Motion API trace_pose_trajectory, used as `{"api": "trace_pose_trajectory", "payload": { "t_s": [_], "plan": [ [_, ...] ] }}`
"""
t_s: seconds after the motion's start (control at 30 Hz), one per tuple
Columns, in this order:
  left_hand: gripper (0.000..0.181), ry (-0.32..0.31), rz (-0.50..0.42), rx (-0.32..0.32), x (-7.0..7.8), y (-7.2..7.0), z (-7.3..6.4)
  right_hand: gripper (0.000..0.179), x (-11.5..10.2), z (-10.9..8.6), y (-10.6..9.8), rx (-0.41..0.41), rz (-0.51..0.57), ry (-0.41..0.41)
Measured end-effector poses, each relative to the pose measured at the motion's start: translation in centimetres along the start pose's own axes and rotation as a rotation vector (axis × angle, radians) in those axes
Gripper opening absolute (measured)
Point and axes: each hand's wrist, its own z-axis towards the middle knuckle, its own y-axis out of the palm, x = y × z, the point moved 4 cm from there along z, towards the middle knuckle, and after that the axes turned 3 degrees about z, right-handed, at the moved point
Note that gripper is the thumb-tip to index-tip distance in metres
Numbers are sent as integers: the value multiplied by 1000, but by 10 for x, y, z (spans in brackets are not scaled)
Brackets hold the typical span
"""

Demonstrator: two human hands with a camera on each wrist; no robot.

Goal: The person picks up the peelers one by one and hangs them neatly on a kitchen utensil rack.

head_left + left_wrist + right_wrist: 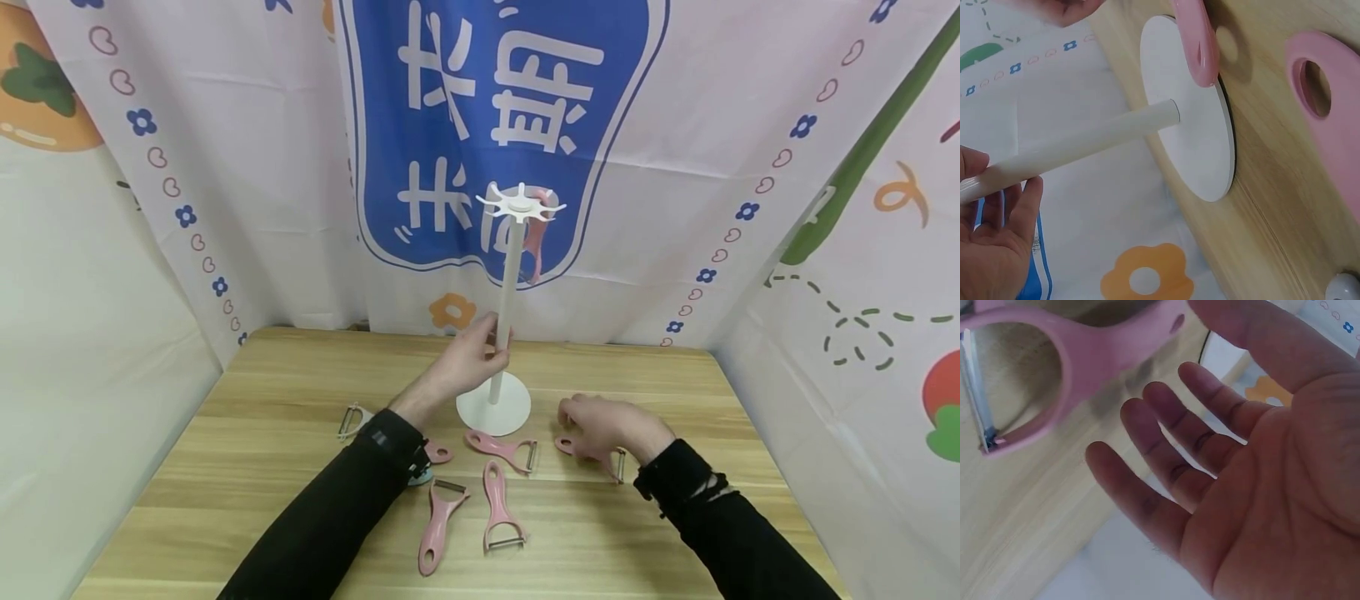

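Observation:
My left hand [468, 357] grips the white pole [512, 271] of an upright stand, thumb on one side and fingers on the other. The stand has a round base [480, 414] and a ring of hooks [521, 203] on top. From one hook hangs a pink peeler [536, 243]. Low over the table, my right hand [611, 425] is above another pink peeler [1091, 356], which it partly covers in the head view. In the right wrist view, that hand's fingers are loosely bent and apart from the peeler, holding nothing.
Several more pink peelers lie in front of the base, among them one sideways [487, 442], one upright in view [497, 492] and one tilted [436, 529]. A whitish peeler [362, 416] and a pale blue piece [422, 477] are partly behind my left sleeve. Printed cloth [262, 167] hangs behind the table.

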Motion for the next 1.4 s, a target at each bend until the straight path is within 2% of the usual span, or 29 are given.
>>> {"api": "trace_pose_trajectory", "payload": {
  "t_s": [0.17,0.53,0.83,1.07,1.3,1.4],
  "plan": [
    [27,16,17,-3,-3,0,0,50,3,0,7,-12,-10,46],
    [18,56,56,-2,-2,4,0,46,4,-1,17,-7,-65,91],
    [15,80,88,16,-6,7,2,43,6,-1,15,4,-21,58],
    [14,72,89,24,-6,8,1,38,8,-1,7,33,48,3],
    [17,71,85,23,-7,8,0,17,7,-2,0,66,148,-39],
    [17,72,84,22,-6,8,-1,14,6,-2,-5,89,181,-57]
  ]
}}
